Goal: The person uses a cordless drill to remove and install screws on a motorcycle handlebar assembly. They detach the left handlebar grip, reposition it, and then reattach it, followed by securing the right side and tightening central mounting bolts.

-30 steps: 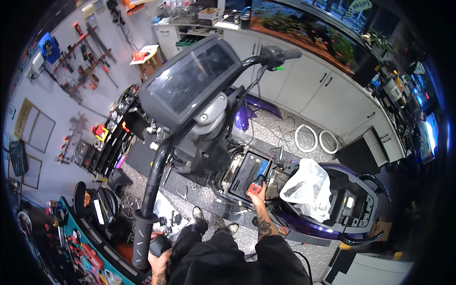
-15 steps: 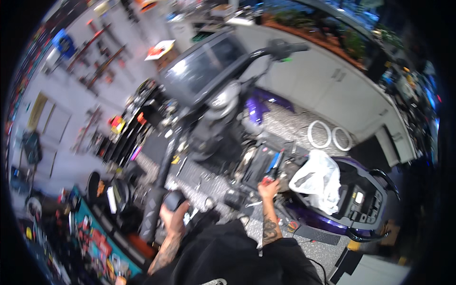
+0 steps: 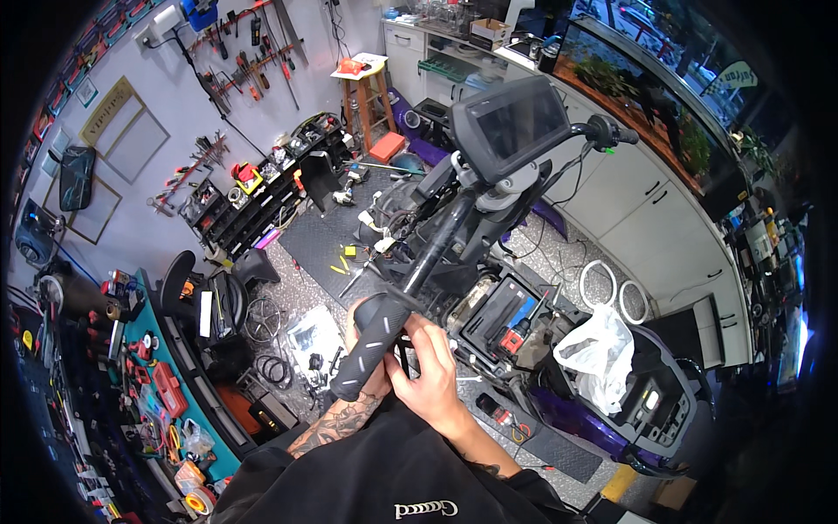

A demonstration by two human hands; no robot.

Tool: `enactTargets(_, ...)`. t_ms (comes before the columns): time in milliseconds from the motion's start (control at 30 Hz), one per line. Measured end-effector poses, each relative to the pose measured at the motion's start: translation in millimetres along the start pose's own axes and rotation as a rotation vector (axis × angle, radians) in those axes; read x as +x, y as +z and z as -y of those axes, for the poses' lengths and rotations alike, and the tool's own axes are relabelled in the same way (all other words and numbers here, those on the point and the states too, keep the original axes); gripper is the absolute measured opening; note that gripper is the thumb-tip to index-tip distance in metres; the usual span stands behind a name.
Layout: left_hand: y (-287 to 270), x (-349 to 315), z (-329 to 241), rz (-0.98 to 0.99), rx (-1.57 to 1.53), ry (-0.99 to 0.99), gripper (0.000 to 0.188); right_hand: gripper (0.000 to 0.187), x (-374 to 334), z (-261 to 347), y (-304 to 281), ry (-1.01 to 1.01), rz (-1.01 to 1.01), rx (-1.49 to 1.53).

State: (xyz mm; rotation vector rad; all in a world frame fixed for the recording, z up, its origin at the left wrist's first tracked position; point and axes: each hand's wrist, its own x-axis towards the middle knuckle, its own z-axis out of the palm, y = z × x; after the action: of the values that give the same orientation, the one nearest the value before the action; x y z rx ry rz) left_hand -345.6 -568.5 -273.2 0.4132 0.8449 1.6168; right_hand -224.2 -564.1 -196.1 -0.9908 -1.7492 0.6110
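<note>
Well left of the black handlebar grip point(image 3: 371, 349) lies a red tool case point(image 3: 169, 389); nearer to the grip, on the floor to its left, is a coil of black cable point(image 3: 274, 371).

The left hand point(image 3: 375, 384) is behind the grip and largely hidden by it, so I cannot tell whether its fingers are spread or closed. The grip slants at the near end of the handlebar, in front of the person's body. A dark rounded piece point(image 3: 375, 307) shows at the grip's inner end; what carries it is unclear. The right hand point(image 3: 434, 384) is just right of the grip, fingers curled toward its inner end and thumb standing apart from them; I cannot tell whether they pinch anything.

The grip's textured sleeve looks rubbery, firm with a little give, and not slippery; it is probably best held around its middle. The handlebar tube point(image 3: 434, 251), rising to the right of the grip, looks stiff, smooth and glossy, so likely slicker.

Beyond the tube is a display unit point(image 3: 511, 127), probably the fragile part. Farther right of the grip lie a red-and-black cordless drill point(image 3: 513, 339) and a limp white plastic bag point(image 3: 607, 354).
</note>
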Motion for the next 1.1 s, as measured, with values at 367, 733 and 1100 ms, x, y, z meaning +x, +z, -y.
enactTargets(367,33,-6,-62,-0.108,0.351,0.086,0.04,0.062,14,0,32,-0.073,-0.051,-0.102)
enactTargets(733,13,17,-188,0.566,0.883,0.147,0.057,0.084,89,-25,-16,-0.042,0.604,0.433)
enactTargets(1100,12,62,-193,0.642,1.158,0.266,0.067,0.081,96,-30,20,0.119,0.385,0.458)
